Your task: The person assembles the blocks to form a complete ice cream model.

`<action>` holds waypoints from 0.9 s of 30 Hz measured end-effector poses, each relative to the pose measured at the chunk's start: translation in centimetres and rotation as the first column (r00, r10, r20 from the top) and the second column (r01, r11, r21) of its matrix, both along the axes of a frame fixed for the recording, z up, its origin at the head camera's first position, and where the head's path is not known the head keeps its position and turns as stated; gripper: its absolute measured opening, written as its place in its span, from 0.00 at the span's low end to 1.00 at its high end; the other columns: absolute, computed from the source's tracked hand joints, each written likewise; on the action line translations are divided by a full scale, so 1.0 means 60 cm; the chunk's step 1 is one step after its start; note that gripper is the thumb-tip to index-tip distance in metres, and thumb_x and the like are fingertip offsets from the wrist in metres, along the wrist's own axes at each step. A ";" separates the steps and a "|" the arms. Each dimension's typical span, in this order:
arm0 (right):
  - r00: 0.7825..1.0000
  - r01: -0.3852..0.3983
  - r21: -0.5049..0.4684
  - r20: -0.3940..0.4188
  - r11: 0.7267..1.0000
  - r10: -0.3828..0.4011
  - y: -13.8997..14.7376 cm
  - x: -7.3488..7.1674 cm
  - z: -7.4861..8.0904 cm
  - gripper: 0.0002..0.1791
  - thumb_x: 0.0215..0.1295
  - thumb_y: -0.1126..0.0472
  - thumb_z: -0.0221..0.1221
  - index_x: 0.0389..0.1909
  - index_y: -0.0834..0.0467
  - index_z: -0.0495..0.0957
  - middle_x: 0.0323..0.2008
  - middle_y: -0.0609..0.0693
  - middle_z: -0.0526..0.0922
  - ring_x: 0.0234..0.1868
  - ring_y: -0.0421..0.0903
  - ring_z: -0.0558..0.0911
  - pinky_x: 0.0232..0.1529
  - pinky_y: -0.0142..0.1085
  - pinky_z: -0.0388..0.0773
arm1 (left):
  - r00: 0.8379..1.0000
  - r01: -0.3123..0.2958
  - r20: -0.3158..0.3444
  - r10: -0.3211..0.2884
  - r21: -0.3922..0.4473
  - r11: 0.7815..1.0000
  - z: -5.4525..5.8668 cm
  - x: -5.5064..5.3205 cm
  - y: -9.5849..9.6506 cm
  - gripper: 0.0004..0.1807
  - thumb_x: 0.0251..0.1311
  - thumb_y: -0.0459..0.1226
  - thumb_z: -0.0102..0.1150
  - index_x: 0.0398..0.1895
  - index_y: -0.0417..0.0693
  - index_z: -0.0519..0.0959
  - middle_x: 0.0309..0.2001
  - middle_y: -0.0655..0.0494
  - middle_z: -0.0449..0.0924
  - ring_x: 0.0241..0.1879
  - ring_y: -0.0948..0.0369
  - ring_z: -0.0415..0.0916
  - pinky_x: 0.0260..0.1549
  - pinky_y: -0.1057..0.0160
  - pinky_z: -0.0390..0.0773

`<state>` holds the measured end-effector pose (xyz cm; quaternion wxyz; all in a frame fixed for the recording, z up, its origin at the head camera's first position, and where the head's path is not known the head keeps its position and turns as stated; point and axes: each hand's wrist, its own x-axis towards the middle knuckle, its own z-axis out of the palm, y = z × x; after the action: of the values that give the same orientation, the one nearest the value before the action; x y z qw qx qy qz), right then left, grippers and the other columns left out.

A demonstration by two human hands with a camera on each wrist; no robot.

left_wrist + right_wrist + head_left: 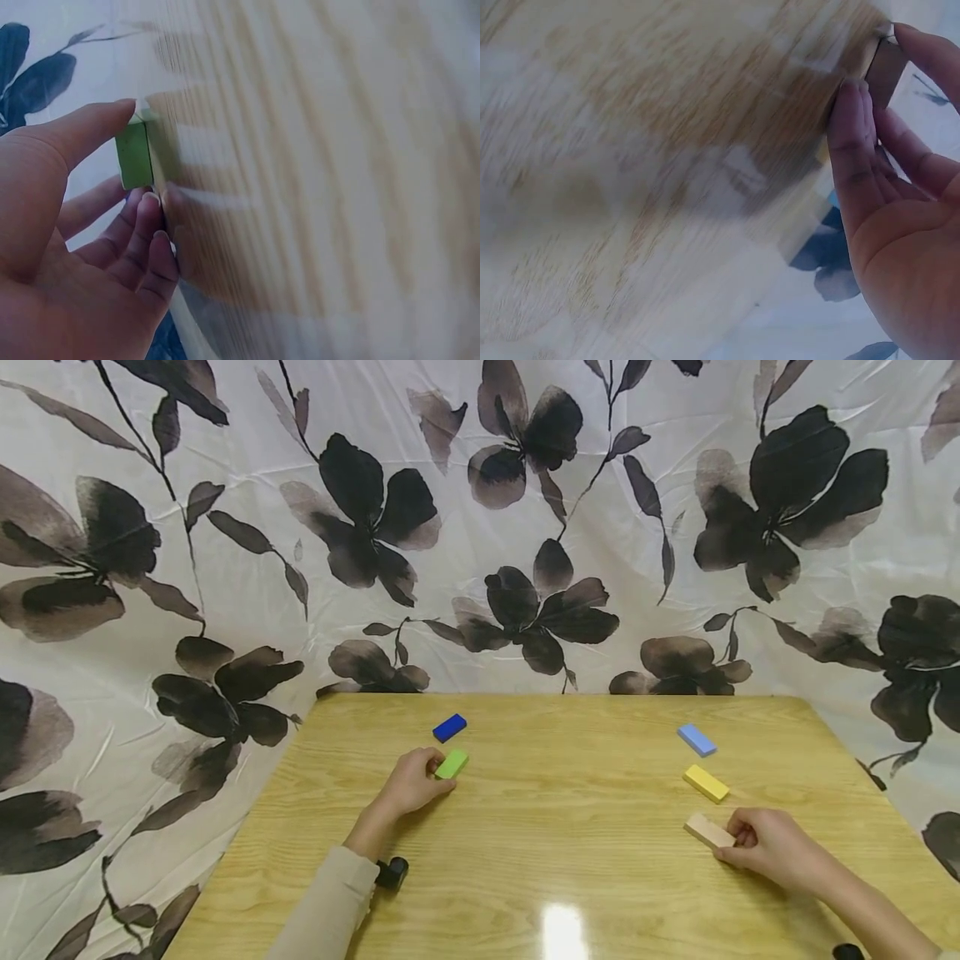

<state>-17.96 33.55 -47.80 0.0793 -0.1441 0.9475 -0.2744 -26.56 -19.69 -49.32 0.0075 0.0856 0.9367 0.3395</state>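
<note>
In the head view my left hand (pixel 414 783) pinches a green block (pixel 452 765) by its near end, thumb on one side and fingers on the other. The left wrist view shows the green block (pixel 135 155) between thumb and fingers, down at the table surface. Just beyond it lies a dark blue block (pixel 450 727). On the right, my right hand (pixel 776 850) pinches the near end of a pale wooden block (pixel 708 831). Past that block lie a yellow block (pixel 706 783) and a light blue block (pixel 697 740), both untouched.
The blocks lie on a light wood-grain table (pixel 570 827). A white cloth (pixel 450 552) with dark flowers hangs behind the table's far edge and along its sides. A small black device (pixel 392 873) sits on the left wrist.
</note>
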 end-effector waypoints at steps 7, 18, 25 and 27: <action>1.000 -0.021 0.019 -0.020 1.000 0.021 0.003 0.000 0.006 0.14 0.59 0.54 0.74 0.31 0.57 0.80 0.24 0.42 0.77 0.25 0.33 0.71 0.27 0.31 0.71 | 1.000 -0.012 -0.008 0.012 -0.001 1.000 0.004 0.001 0.006 0.21 0.56 0.35 0.75 0.50 0.33 0.81 0.36 0.48 0.75 0.35 0.56 0.69 0.35 0.60 0.71; 0.998 -0.037 0.006 -0.042 0.999 0.037 -0.001 -0.003 0.004 0.15 0.58 0.54 0.74 0.28 0.55 0.77 0.23 0.41 0.74 0.23 0.33 0.68 0.26 0.30 0.68 | 0.998 -0.066 0.010 0.066 0.014 0.998 0.002 0.002 0.007 0.20 0.55 0.34 0.76 0.49 0.34 0.82 0.39 0.48 0.77 0.37 0.55 0.71 0.37 0.59 0.73; 0.999 -0.022 0.002 -0.032 1.000 0.022 -0.003 -0.002 0.003 0.15 0.58 0.55 0.74 0.29 0.56 0.78 0.24 0.42 0.75 0.23 0.34 0.69 0.25 0.30 0.69 | 0.995 -0.102 0.030 0.100 0.073 0.992 0.000 0.001 0.005 0.20 0.54 0.31 0.75 0.49 0.32 0.82 0.41 0.45 0.81 0.37 0.56 0.74 0.38 0.59 0.77; 0.999 -0.018 0.006 -0.027 1.000 0.018 -0.003 -0.003 0.002 0.15 0.58 0.55 0.74 0.29 0.56 0.78 0.24 0.43 0.76 0.23 0.34 0.69 0.25 0.30 0.69 | 0.994 -0.107 0.030 0.104 0.085 0.991 0.000 0.000 0.006 0.20 0.54 0.30 0.75 0.49 0.32 0.83 0.40 0.46 0.82 0.35 0.56 0.74 0.37 0.59 0.77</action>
<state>-18.11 33.34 -47.66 0.0691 -0.1562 0.9478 -0.2691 -26.55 -19.36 -49.31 -0.0021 0.0318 0.9241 0.3807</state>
